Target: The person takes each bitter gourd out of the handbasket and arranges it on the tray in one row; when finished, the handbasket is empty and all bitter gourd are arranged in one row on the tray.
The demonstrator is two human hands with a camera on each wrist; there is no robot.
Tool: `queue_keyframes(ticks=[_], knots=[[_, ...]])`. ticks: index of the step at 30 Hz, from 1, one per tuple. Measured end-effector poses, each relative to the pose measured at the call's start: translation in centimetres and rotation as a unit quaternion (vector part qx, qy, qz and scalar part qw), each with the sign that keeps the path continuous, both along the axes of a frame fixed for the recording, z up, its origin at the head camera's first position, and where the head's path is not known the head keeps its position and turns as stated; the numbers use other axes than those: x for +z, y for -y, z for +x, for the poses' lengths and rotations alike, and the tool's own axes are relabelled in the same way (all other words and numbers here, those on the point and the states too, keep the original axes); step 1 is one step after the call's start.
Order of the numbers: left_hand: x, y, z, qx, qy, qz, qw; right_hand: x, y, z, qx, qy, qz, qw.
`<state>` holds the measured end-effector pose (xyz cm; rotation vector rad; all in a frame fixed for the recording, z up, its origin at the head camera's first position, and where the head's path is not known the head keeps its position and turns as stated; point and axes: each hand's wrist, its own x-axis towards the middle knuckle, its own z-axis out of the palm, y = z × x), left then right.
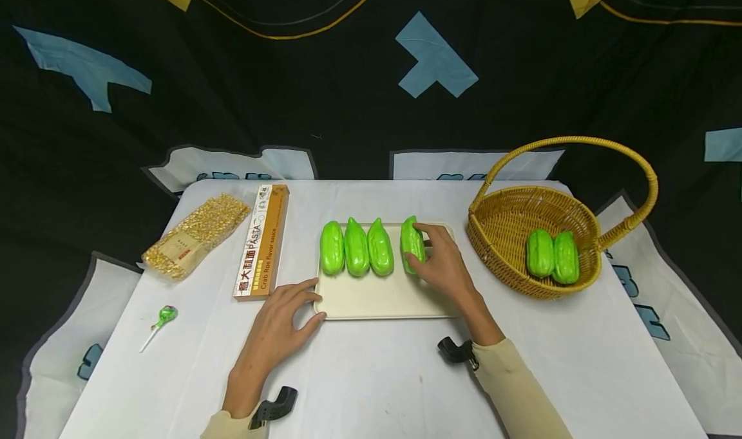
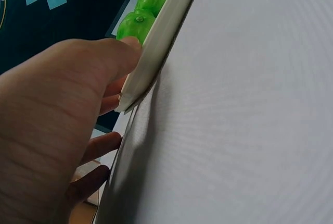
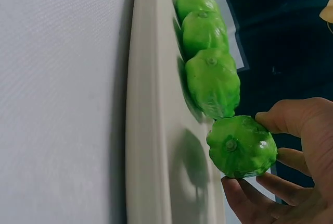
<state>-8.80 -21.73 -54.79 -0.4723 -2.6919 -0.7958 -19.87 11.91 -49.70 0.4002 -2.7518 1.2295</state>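
Note:
My right hand (image 1: 443,262) holds a green bitter gourd (image 3: 242,147) between thumb and fingers over the right part of a cream tray (image 1: 371,300). In the right wrist view a shadow lies on the tray beneath this gourd. To its left, three more shiny bitter gourds (image 1: 356,248) stand side by side along the tray's back half. My left hand (image 1: 281,323) rests at the tray's front left corner, fingers spread and touching the rim. In the left wrist view the thumb (image 2: 122,57) lies against the tray's edge.
A wicker basket (image 1: 493,249) with a tall handle stands right of the tray, two bitter gourds (image 1: 552,256) inside. Left of the tray lie a pasta box (image 1: 262,242), a bag of corn kernels (image 1: 197,236) and a green-wrapped lollipop (image 1: 165,317). A black cloth hangs behind the white table.

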Motion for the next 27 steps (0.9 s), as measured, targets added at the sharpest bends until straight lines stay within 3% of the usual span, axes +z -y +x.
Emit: queue_keyframes(ticks=[12, 27], knots=[[0.0, 0.1, 0.0, 0.002, 0.005, 0.000, 1.0000, -1.0, 1.2, -1.1, -0.008, 0.025, 0.025, 0.9993], [0.0, 0.1, 0.0, 0.003, 0.008, 0.000, 1.0000, -1.4, 2.0, -0.6, -0.014, 0.033, 0.013, 0.9993]])
